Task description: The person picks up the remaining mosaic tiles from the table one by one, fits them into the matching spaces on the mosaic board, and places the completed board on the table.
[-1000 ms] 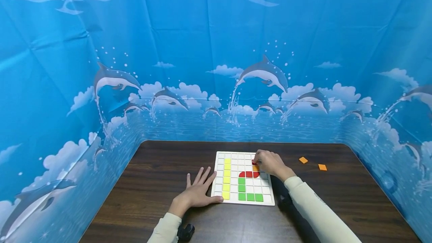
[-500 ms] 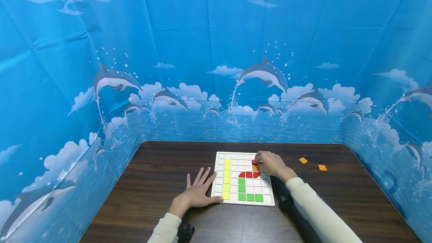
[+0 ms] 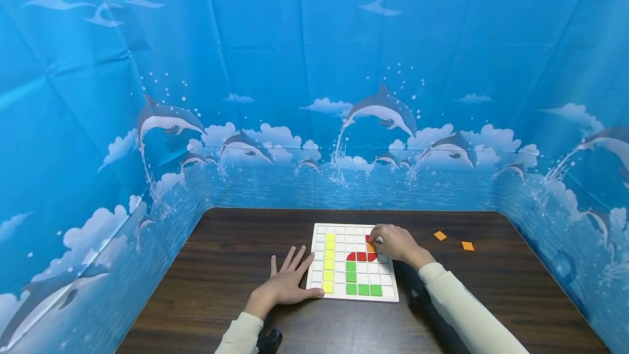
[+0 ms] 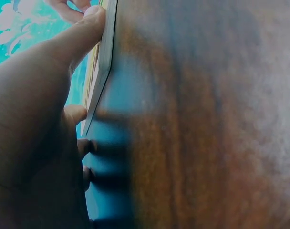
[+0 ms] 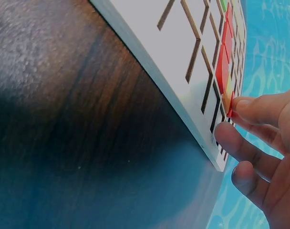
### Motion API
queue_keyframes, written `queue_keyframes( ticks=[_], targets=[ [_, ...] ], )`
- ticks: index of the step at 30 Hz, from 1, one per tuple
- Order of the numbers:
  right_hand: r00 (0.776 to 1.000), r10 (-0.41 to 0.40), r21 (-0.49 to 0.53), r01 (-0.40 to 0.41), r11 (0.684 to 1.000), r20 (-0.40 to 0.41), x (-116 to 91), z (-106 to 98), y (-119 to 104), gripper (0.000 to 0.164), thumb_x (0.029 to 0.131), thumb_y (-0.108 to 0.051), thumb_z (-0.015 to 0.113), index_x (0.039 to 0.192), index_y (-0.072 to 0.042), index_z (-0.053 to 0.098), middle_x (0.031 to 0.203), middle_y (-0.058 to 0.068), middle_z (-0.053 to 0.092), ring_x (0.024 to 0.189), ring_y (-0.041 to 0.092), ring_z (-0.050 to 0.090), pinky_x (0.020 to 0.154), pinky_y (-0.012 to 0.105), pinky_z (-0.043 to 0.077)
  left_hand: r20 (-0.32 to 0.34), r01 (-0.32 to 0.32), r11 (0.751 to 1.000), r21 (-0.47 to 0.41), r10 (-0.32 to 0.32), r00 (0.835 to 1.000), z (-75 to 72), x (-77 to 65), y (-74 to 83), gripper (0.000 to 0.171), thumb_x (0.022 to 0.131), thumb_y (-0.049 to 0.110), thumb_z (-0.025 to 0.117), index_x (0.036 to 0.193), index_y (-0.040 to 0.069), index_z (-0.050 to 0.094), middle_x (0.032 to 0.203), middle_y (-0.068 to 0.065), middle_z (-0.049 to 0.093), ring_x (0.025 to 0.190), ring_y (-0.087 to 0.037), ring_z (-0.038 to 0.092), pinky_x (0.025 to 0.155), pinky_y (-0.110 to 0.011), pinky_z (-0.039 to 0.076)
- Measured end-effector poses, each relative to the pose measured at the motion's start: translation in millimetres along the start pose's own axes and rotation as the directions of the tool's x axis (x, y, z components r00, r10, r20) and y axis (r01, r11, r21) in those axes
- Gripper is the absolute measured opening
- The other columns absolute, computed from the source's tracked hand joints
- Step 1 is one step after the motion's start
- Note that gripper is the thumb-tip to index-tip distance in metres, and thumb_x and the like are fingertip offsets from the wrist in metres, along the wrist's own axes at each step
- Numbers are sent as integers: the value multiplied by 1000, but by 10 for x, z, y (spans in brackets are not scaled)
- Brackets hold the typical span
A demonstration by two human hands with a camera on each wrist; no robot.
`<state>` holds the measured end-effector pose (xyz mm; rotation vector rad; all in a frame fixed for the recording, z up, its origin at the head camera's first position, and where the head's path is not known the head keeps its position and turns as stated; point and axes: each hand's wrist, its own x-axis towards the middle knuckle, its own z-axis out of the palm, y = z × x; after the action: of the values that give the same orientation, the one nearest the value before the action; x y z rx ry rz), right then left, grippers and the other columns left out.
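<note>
A white grid board (image 3: pixel 314 226) lies on the dark table. My left hand (image 3: pixel 282 284) is spread flat at its left side, the thumb (image 4: pixel 93 23) resting on the near left corner in the left wrist view. With my right hand (image 3: pixel 397 243) I pinch a small red tile (image 5: pixel 231 106) at the upper right of the grid, just beyond an orange tile (image 3: pixel 371 247). Nearer me, a row of red tiles (image 3: pixel 361 257), some with rounded ends, meets an L of green tiles (image 3: pixel 351 277). A column of yellow tiles (image 3: pixel 328 261) fills the left part. My fingers partly hide the pinched tile.
Two loose orange tiles, one farther left (image 3: pixel 440 236) and one farther right (image 3: pixel 468 246), lie on the table (image 3: pixel 236 245) to the right of the board. A blue dolphin-print curtain (image 3: pixel 275 70) surrounds the table's back and sides.
The head view has tilted slightly, so the whole scene sits a little lower. Both hands keep nearly the same place on the board, with the right fingers still at the red tile.
</note>
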<state>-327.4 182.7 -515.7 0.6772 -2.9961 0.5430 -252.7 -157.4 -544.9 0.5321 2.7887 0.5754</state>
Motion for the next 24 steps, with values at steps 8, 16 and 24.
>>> queue_keyframes(
  ticks=[8, 16, 24],
  targets=[
    [999, -11, -4, 10, 1000, -41, -53, -54, -2, 15, 97, -11, 77, 107, -16, 86, 126, 5, 75, 112, 27, 72, 93, 52, 61, -14, -27, 999, -35, 27, 1000, 20, 6, -41, 113, 85, 91, 56, 172, 29, 22, 181, -10, 11, 168, -39, 2, 120, -83, -11],
    [996, -13, -41, 9, 999, -94, -95, -95, 90, 13, 96, -13, 80, 107, -17, 85, 109, 0, 75, 87, 15, 67, 70, 36, 58, -22, -52, 997, -54, 51, 998, 0, -27, -33, 111, 87, 89, 57, 173, 29, 21, 181, -12, 10, 167, -42, 0, 118, -85, -12],
    [988, 21, -77, -33, 996, -156, -183, -138, 256, 8, 93, -12, 82, 99, -16, 81, 95, -2, 72, 74, 11, 56, 64, 32, 53, -26, -56, 998, -40, 55, 998, -6, -34, -24, 109, 88, 88, 58, 172, 27, 23, 181, -12, 11, 168, -40, 1, 118, -85, -10]
  ],
)
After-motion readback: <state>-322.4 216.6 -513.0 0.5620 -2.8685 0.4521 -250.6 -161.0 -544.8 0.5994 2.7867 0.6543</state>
